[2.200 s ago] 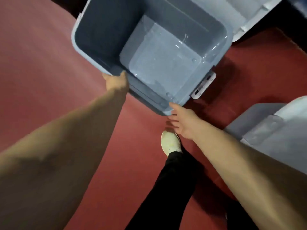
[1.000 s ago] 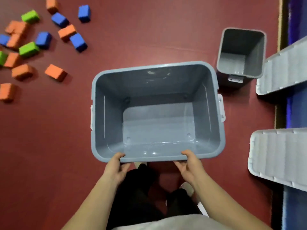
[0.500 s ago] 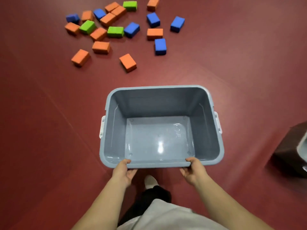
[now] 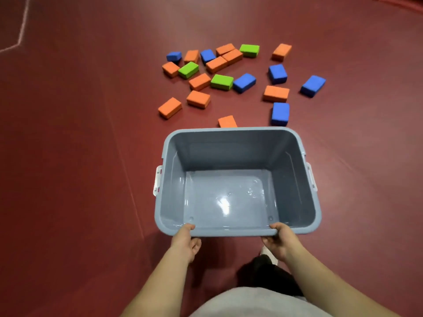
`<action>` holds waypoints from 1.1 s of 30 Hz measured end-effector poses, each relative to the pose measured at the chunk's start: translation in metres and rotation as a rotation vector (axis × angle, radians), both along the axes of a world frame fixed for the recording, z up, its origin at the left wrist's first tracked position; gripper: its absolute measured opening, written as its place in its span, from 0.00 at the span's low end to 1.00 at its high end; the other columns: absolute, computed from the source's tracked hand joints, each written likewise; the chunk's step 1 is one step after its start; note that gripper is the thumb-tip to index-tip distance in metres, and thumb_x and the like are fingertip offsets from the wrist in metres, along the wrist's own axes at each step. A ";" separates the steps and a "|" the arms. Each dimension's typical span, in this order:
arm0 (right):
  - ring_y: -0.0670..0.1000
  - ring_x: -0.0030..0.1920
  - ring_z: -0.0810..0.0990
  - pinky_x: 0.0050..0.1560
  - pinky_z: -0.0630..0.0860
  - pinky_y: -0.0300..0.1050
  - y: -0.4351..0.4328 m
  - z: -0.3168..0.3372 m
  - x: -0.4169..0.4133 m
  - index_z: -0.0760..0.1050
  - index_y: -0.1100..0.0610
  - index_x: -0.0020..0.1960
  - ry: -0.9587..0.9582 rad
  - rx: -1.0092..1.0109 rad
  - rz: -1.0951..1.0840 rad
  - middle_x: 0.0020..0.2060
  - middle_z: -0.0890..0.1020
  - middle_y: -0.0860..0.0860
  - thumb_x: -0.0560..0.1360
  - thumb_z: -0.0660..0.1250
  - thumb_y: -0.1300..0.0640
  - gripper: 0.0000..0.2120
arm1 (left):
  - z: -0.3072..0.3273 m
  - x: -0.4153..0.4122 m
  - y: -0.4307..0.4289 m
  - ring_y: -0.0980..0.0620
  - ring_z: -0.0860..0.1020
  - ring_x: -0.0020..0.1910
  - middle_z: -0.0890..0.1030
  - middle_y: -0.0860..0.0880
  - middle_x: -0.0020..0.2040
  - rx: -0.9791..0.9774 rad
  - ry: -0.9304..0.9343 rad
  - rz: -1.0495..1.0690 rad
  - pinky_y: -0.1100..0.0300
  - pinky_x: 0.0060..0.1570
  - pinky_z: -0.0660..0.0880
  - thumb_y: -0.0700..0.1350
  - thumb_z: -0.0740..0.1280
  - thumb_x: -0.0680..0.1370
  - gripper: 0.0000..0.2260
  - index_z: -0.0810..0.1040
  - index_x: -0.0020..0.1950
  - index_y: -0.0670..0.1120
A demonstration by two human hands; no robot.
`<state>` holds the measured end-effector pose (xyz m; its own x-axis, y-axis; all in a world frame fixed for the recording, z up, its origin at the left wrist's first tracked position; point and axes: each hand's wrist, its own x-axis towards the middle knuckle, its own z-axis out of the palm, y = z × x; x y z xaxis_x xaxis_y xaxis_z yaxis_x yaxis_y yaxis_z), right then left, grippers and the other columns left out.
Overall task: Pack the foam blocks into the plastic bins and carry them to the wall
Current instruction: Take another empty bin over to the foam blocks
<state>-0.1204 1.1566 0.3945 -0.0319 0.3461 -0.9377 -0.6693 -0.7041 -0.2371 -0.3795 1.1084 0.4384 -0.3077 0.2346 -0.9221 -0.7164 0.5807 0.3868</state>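
You hold the grey plastic bin [image 4: 174, 191] by its near rim, straight ahead of your body. Your left hand [image 4: 185, 241] grips the rim near the left corner and your right hand [image 4: 280, 242] grips it near the right corner, each with the thumb on top and the fingers curled underneath. The bin is open-topped with nothing in it, and its glossy bottom reflects light. 1 white latch [image 4: 157, 180] sits on its left side and 1 [image 4: 311, 177] on its right. Whether the base touches the ground cannot be told.

Beyond the far rim the foam blocks [image 4: 221, 82] lie scattered on the dark red floor [image 4: 80, 156]: 11 orange, 6 blue and 3 green. The nearest orange block [image 4: 226, 121] is partly hidden by the far rim, and a blue block [image 4: 280, 113] lies just right of it.

A thin white line [image 4: 21, 30] marks the floor at far left. Below the bin you can see your pale shoe [image 4: 265, 250], dark trouser leg [image 4: 270, 277] and grey shirt [image 4: 251, 303].
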 end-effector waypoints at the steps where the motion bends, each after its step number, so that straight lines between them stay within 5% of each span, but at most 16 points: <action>1: 0.54 0.31 0.84 0.27 0.81 0.45 0.035 0.004 -0.001 0.74 0.62 0.53 0.012 0.006 0.036 0.43 0.81 0.58 0.77 0.59 0.67 0.08 | 0.006 0.002 0.024 0.51 0.77 0.37 0.80 0.48 0.46 -0.006 0.018 0.018 0.59 0.33 0.70 0.40 0.65 0.78 0.15 0.75 0.65 0.46; 8: 0.54 0.41 0.81 0.33 0.83 0.46 0.202 0.038 -0.067 0.75 0.61 0.51 -0.026 0.047 0.352 0.42 0.81 0.57 0.76 0.61 0.65 0.06 | 0.028 -0.038 0.126 0.51 0.73 0.35 0.78 0.46 0.43 -0.001 0.090 0.269 0.59 0.36 0.69 0.40 0.67 0.78 0.08 0.75 0.57 0.45; 16: 0.55 0.41 0.80 0.29 0.82 0.46 0.317 0.024 -0.201 0.74 0.61 0.54 -0.087 0.013 0.596 0.42 0.80 0.57 0.76 0.61 0.67 0.08 | 0.005 -0.136 0.194 0.50 0.78 0.41 0.80 0.47 0.49 -0.016 0.022 0.469 0.60 0.35 0.67 0.39 0.64 0.78 0.09 0.75 0.58 0.46; 23: 0.52 0.34 0.73 0.22 0.78 0.44 0.446 0.053 -0.338 0.70 0.61 0.46 -0.109 -0.023 0.544 0.37 0.74 0.56 0.77 0.58 0.66 0.04 | 0.040 -0.289 0.347 0.52 0.77 0.37 0.79 0.47 0.49 -0.047 0.015 0.321 0.61 0.34 0.64 0.40 0.62 0.80 0.08 0.73 0.58 0.47; 28: 0.51 0.26 0.81 0.27 0.81 0.45 0.519 0.063 -0.396 0.72 0.60 0.49 -0.078 0.021 0.472 0.39 0.79 0.55 0.78 0.59 0.66 0.05 | 0.053 -0.353 0.429 0.50 0.78 0.40 0.79 0.47 0.44 -0.012 0.037 0.308 0.60 0.36 0.69 0.39 0.65 0.78 0.09 0.75 0.58 0.46; 31: 0.53 0.37 0.81 0.32 0.83 0.48 0.565 0.052 -0.428 0.73 0.60 0.55 -0.091 0.052 0.459 0.42 0.80 0.56 0.77 0.59 0.66 0.09 | 0.044 -0.379 0.465 0.50 0.78 0.41 0.79 0.46 0.45 -0.008 0.028 0.349 0.60 0.35 0.70 0.39 0.67 0.78 0.09 0.75 0.57 0.45; 33: 0.51 0.32 0.80 0.29 0.82 0.45 0.601 0.040 -0.457 0.73 0.60 0.53 -0.109 0.050 0.484 0.37 0.79 0.55 0.76 0.59 0.66 0.08 | 0.033 -0.404 0.494 0.50 0.79 0.41 0.79 0.46 0.45 -0.011 0.018 0.378 0.60 0.35 0.70 0.38 0.67 0.77 0.10 0.75 0.58 0.45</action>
